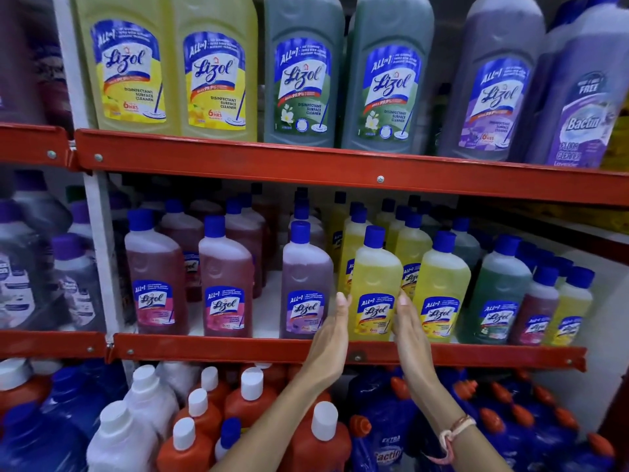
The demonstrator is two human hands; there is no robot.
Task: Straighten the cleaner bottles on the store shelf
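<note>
A yellow Lizol bottle (374, 284) with a blue cap stands at the front of the middle shelf (238, 349). My left hand (332, 338) lies flat against its left side and my right hand (410, 332) against its right side, fingers straight and pointing up. The bottle sits between both palms, label facing out. A purple bottle (304, 284) stands just left of it, another yellow bottle (440, 287) just right. Two pink bottles (155, 277) (226, 284) stand further left with gaps between them.
Large yellow, green and purple Lizol bottles (303, 69) fill the upper shelf. A green bottle (498, 291) and smaller bottles stand at the middle shelf's right end. Below, orange bottles with white caps (252, 400) and blue bottles (384, 434) crowd under my forearms.
</note>
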